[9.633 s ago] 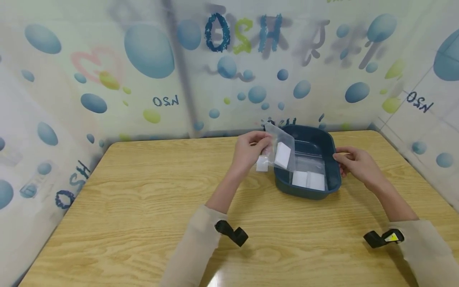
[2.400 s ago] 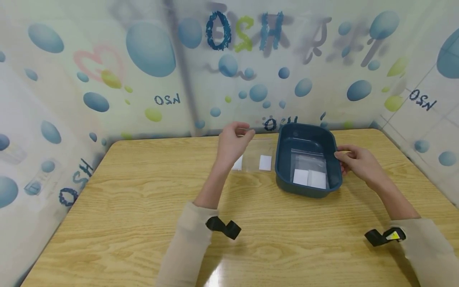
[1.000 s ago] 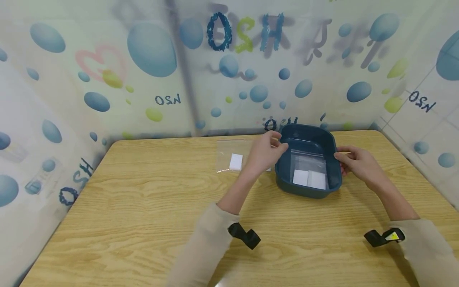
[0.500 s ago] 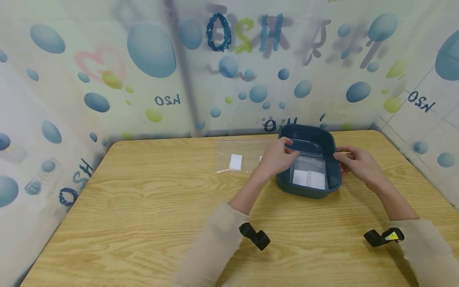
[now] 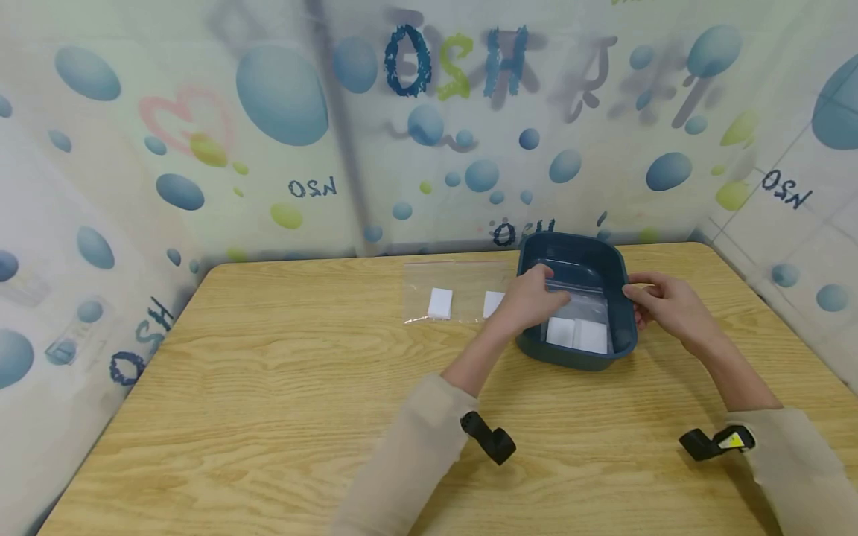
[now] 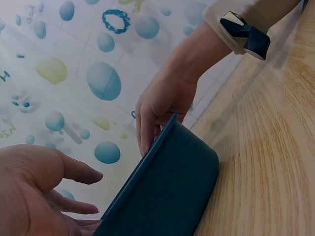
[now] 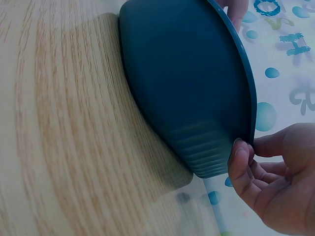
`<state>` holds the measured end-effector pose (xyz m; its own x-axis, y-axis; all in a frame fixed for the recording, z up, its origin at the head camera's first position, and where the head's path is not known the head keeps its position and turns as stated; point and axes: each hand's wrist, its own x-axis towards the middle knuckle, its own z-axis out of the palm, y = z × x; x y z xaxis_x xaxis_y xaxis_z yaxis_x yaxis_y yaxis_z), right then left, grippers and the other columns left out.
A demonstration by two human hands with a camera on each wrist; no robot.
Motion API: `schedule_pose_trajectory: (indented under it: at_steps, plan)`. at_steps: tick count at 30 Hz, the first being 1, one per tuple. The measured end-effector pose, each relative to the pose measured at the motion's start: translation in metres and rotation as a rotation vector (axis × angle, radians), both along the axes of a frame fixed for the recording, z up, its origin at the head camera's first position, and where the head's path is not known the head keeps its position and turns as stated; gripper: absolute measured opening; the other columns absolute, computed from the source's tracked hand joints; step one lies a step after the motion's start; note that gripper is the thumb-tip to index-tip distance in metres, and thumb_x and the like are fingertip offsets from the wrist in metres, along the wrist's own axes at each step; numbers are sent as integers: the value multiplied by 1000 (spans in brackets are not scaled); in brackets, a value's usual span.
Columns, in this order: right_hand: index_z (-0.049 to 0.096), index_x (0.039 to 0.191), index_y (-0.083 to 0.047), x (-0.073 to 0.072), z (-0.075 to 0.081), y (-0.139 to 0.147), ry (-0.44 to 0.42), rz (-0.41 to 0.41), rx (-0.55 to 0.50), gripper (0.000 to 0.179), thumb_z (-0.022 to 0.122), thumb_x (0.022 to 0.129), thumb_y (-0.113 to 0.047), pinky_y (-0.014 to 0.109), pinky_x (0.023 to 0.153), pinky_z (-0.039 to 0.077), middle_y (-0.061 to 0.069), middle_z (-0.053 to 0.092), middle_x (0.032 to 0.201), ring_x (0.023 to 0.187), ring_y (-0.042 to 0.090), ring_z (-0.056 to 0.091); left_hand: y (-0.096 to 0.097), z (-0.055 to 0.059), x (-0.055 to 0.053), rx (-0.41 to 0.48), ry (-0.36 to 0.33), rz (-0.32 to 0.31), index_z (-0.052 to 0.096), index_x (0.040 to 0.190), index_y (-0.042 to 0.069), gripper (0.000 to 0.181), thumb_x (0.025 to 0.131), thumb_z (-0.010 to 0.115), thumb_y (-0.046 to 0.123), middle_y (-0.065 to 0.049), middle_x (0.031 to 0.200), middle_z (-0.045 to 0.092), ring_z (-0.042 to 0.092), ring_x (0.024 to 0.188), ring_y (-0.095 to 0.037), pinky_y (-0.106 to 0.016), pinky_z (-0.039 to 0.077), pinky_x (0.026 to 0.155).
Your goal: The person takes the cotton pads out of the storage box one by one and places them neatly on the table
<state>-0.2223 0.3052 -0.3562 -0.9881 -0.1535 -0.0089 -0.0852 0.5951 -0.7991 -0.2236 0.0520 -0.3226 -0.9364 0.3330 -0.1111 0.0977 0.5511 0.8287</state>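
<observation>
Over the left side of a dark blue plastic bin (image 5: 576,360) is my left hand (image 5: 535,299), thumb and fingers spread apart with nothing between them. In the left wrist view the same hand (image 6: 37,189) hovers at the rim. My right hand (image 5: 670,304) pinches the bin's right rim; the right wrist view shows the thumb inside and curled fingers (image 7: 239,164) outside. Inside the bin lie clear zip bags (image 5: 585,304) with white squares (image 5: 591,336) in them; how many bags, I cannot tell.
Left of the bin, clear zip bags (image 5: 462,286) lie flat on the wooden table (image 5: 268,387), with a white square (image 5: 440,304) and another white square (image 5: 493,303) showing in them. A patterned curtain (image 5: 429,149) hangs behind the table's far edge.
A bag my left hand held earlier now lies left of the bin. Since then that hand has moved left, then back right over the bin. The right hand has stayed at the rim.
</observation>
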Motion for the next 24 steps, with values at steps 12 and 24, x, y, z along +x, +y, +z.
schedule_pose_trajectory:
  at_steps: [12, 24]
  plan:
    - [36, 144, 17, 1, 2, -1, -3, 0, -16, 57, 49, 108, -26, 32, 62, 57, 6, 64, 80, 64, 12, 60, 11, -9, -4, -83, -116, -46, 35, 154, 3, 67, 99, 63, 30, -11, 154, 44, 48, 136, -26, -39, 47, 102]
    - [36, 143, 17, 2, 2, 0, 1, 4, -24, 57, 49, 108, -25, 33, 62, 56, 5, 64, 79, 64, 12, 60, 22, -11, -8, -179, -179, -9, 20, 160, 3, 77, 99, 60, 29, -14, 163, 28, 25, 150, -28, -41, 37, 113]
